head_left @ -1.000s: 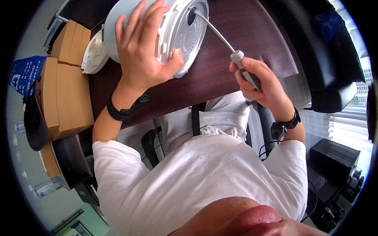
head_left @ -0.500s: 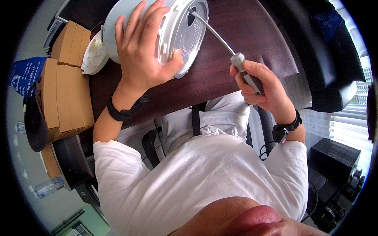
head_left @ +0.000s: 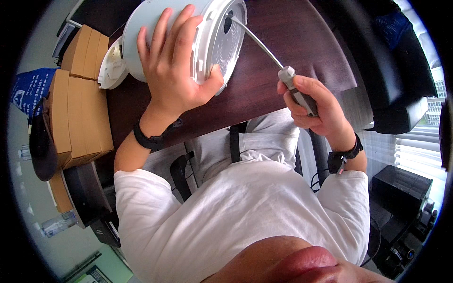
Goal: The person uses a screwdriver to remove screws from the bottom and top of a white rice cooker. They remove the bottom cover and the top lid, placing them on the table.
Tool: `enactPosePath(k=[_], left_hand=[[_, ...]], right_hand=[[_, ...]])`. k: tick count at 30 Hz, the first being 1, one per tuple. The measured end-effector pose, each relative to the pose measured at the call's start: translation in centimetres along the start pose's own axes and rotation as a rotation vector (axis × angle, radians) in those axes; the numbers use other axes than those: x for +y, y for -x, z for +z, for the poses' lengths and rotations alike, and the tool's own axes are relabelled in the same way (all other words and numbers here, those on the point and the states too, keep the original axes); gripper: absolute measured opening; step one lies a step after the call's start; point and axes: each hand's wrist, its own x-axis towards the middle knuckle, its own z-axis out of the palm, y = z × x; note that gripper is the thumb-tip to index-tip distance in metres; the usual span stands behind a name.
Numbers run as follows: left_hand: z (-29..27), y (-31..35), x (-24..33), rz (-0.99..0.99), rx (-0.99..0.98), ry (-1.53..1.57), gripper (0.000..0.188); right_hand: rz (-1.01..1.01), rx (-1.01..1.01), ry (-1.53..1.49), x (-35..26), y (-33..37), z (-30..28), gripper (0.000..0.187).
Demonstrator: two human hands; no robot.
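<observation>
A white cylindrical appliance (head_left: 136, 37) lies tilted on its side on the table, its perforated round end facing right. My left hand (head_left: 177, 78) grips it, fingers spread along the side wall and thumb hooked at the rim. In my right hand (head_left: 318, 101) is a screwdriver (head_left: 286, 73) with a grey handle and a long metal shaft. The shaft's tip reaches the dark round opening (head_left: 228, 23) in the perforated end; whether it sits on a screw is too small to tell. Beside the appliance's far side rests a white lid-like part (head_left: 111, 70).
Brown cardboard boxes (head_left: 78, 118) stand along the left end of the dark wooden table (head_left: 283, 28). A blue bag (head_left: 30, 89) is behind them. To the right is a black chair (head_left: 396, 75), with a black box-shaped device (head_left: 401, 191) lower down.
The appliance has turned and shifted slightly to the left under my left hand, whose wrist has moved a little right. The screwdriver's tip stays at the dark opening.
</observation>
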Motion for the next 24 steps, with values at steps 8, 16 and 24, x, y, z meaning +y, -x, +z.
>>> enactPosePath(k=[8,16,24], left_hand=[[0.03,0.32,0.12,-0.004,-0.003,-0.018,0.073],[0.25,0.37,0.13,0.0,0.005,-0.025,0.074],[0.31,0.29,0.2,-0.002,0.004,-0.031,0.074]], right_hand=[[0.012,0.016,-0.013,-0.18,0.14,0.2,0.041],[0.012,-0.014,-0.039,0.19,0.23,-0.01,0.04],[0.002,-0.014,-0.055,0.17,0.13,-0.01,0.04]])
